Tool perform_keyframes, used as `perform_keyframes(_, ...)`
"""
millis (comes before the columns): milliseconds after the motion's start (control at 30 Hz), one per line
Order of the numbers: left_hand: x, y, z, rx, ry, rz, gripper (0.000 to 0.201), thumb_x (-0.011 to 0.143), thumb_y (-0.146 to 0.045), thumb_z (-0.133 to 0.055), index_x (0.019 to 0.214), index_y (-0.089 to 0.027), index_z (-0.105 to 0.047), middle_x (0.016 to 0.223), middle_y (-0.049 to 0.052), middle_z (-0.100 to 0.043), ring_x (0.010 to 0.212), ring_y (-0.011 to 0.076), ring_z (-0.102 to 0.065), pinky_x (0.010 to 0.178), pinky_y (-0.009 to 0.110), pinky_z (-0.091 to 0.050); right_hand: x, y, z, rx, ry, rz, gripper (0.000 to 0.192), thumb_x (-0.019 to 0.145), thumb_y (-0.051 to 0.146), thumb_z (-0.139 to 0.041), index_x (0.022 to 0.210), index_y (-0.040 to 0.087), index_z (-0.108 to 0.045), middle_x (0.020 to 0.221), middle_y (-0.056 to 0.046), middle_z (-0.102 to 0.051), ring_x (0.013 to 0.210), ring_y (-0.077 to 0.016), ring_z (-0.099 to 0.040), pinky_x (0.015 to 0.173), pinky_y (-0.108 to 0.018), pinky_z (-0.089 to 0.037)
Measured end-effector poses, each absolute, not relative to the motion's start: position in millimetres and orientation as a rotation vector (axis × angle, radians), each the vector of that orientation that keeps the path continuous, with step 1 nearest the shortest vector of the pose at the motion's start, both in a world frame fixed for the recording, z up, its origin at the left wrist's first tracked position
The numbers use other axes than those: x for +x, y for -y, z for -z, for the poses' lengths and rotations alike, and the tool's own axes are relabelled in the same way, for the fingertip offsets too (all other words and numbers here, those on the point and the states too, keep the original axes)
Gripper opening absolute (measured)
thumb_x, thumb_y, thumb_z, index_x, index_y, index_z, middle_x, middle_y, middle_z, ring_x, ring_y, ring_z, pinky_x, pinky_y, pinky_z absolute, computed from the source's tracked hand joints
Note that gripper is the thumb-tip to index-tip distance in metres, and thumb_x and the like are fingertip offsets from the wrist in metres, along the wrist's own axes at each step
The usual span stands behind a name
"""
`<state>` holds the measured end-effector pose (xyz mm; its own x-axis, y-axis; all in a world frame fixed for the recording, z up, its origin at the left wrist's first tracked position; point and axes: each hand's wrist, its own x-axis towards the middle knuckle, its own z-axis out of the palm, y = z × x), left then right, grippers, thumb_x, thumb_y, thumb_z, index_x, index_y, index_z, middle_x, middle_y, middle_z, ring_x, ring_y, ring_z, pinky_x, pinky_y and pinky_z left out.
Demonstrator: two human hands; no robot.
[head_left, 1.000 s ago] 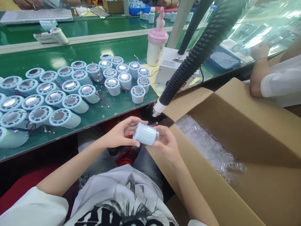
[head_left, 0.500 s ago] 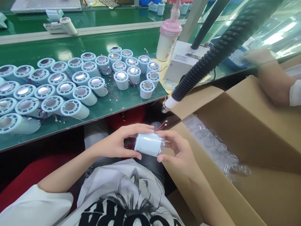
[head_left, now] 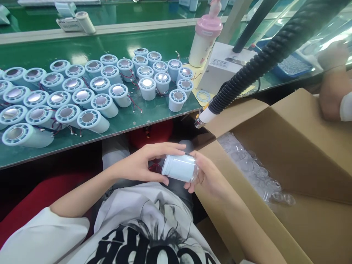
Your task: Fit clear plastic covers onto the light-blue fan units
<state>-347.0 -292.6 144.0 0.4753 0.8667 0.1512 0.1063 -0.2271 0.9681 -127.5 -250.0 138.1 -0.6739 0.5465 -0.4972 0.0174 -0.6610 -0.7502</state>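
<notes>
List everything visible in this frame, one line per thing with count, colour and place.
held cylinder: one, pale blue, between both hands above the lap
cylinders on bench: dozens, pale blue, upright and lying on the green bench
bottle: one, pink lid, behind the cylinders
control box: one, white, right of the cylinders
hose: one, black ribbed, hanging over the carton
carton: one, brown, open, clear parts inside
co-worker's arm: one, far right
left hand: gripping the cylinder
right hand: gripping its other end

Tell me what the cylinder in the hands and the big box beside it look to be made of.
Cylinder: seemingly matte pale-blue plastic, smooth and evenly coloured, with a clear glossy cap at the right-hand end. Box: brown corrugated cardboard, dull, with creased flaps.
</notes>
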Motion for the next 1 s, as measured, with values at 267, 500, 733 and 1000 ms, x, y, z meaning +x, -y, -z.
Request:
perform_keyframes(267, -345, 293, -140, 1.746, -0.847, -0.917, 0.065, 0.071, -0.015, -0.074, 0.13, -0.031, -0.051, 0.141, 0.011, -0.046, 0.128, 0.0276, -0.046, 0.102, 0.04, -0.043, -129, 246, -145, -1.132, 0.979, -2.652, 0.06, 0.082, 0.071, -0.037, 0.069, 0.015, -0.056, 0.056, -0.005, -0.066, 0.035, -0.0068, -0.055, 0.031, -0.011, -0.041)
perform_keyframes(500, -338, 300, -150, 1.502, -1.001, -0.859, 0.062, 0.074, -0.021, -0.071, 0.132, -0.026, -0.049, 0.133, 0.011, -0.051, 0.119, 0.026, -0.053, 0.09, 0.032, -0.052, -122, 249, -130, -1.013, 1.391, -2.356, 0.073, 0.077, 0.08, -0.03, 0.088, 0.016, -0.063, 0.061, -0.004, -0.063, 0.042, -0.0104, -0.056, 0.033, -0.017, -0.041)
perform_keyframes(733, -340, 300, -154, 1.292, -1.011, -0.79, 0.064, 0.078, -0.026, -0.069, 0.136, -0.028, -0.043, 0.126, 0.009, -0.057, 0.104, 0.0223, -0.061, 0.084, 0.03, -0.054, -111, 252, -125, -0.637, 1.978, -1.33, 0.053, 0.071, 0.023, -0.077, 0.119, 0.036, -0.059, 0.14, -0.003, -0.049, 0.126, -0.0275, -0.048, 0.105, -0.048, -0.041)
perform_keyframes(1000, -341, 298, -151, 1.185, -0.893, -0.785, 0.07, 0.077, -0.019, -0.07, 0.14, -0.03, -0.04, 0.142, 0.009, -0.046, 0.124, 0.0246, -0.052, 0.102, 0.036, -0.045, -113, 252, -129, -0.83, 1.546, -1.867, 0.045, 0.072, 0.034, -0.075, 0.116, 0.031, -0.063, 0.107, -0.003, -0.069, 0.085, -0.0206, -0.068, 0.077, -0.037, -0.059)
